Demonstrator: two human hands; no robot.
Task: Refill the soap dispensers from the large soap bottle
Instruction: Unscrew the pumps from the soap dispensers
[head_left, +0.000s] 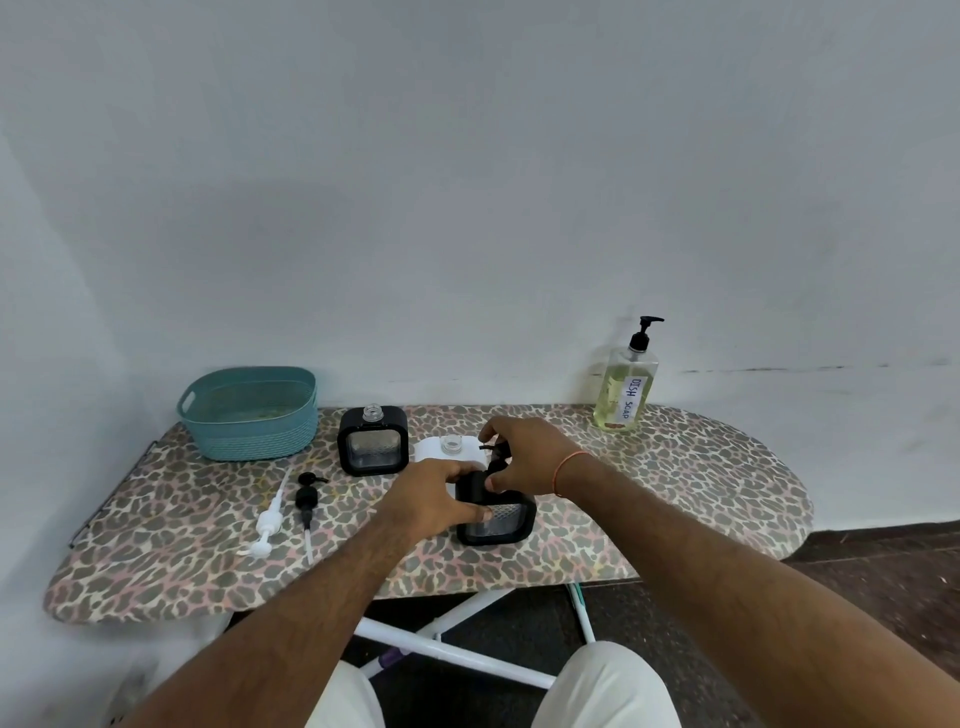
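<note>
A black square soap dispenser (497, 522) stands near the middle of the leopard-print board (171, 530). My left hand (436, 493) grips its left side. My right hand (524, 454) is closed on the black pump head (493, 451) at its top. Behind it stands a white dispenser (448, 448) with an open neck, partly hidden by my hands. A second black dispenser (372, 441) with an open neck stands further left. The large clear bottle labelled DISH SOAP (625, 384), with yellow liquid and a black pump, stands at the back right.
A white pump (269, 519) and a black pump (307, 501) lie loose on the board's left part. A teal basket (249, 413) sits at the back left against the wall. White crossed legs (452, 639) show under the board.
</note>
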